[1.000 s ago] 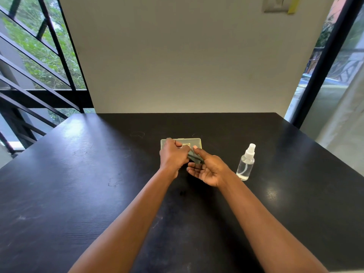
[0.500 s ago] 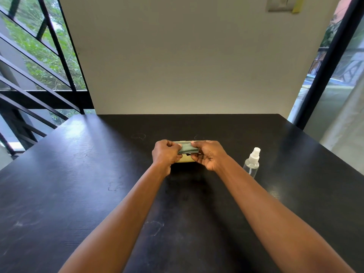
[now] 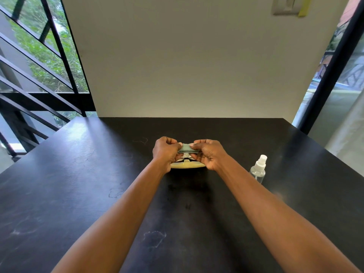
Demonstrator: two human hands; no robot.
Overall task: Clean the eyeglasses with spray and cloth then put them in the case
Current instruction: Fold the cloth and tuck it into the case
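Note:
A small folded grey-green cloth (image 3: 185,148) is stretched between my two hands above the middle of the black table (image 3: 78,194). My left hand (image 3: 165,152) pinches its left end and my right hand (image 3: 208,153) pinches its right end, fingers curled. Just under the cloth lies the case (image 3: 187,165), of which only a pale yellow front edge shows. A bit of dark eyeglass frame (image 3: 186,159) and a white label show between the hands, inside the case; the rest of the glasses is hidden. The clear spray bottle (image 3: 258,170) stands upright to the right of my right wrist.
The table's far edge meets a plain wall (image 3: 187,75). Black window bars (image 3: 49,75) are at the left and a glass door frame (image 3: 332,75) at the right. The table's right edge runs close behind the bottle.
My right hand turned palm-down and both hands came together over the case, now stretching the cloth between them. The flat green case top seen earlier is now covered by the hands.

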